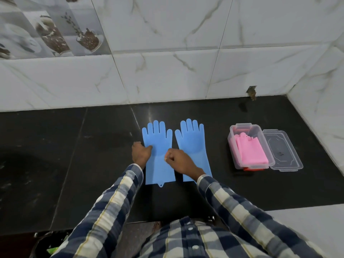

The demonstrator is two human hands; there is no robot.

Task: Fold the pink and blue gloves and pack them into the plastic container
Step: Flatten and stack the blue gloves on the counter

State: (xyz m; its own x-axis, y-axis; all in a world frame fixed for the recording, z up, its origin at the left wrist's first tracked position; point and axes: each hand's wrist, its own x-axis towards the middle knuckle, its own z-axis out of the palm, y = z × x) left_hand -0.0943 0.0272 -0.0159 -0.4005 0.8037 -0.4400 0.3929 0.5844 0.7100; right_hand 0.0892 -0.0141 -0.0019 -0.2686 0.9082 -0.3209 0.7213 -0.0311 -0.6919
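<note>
Both hands are down on the blue gloves at centre frame. The left hand (141, 153) sits at the left edge of the left blue glove (158, 151), fingers curled over that edge near the thumb of the glove; whether it truly grips the rubber or only presses on it, I cannot tell. The right hand (181, 162) is curled into a loose fist, fingertips bunched at the glove's right edge as if pinching it, with the wrist lying across the lower part of the right blue glove (192, 144). Both blue gloves lie flat, fingers pointing to the top of the frame, side by side with a narrow dark strip of counter between them. Over at right of centre stands the plastic container (242, 165), open, with the pink gloves (250, 151) already folded inside; its clear lid (283, 151) lies flat just beside it on the right, touching its rim. The black countertop (74, 164) runs wide and bare to the left of the hands, and there is room below the glove cuffs down to the near edge. The marble-tiled wall (167, 71) bounds the far side, and a side wall closes in at far right, near the lid.
</note>
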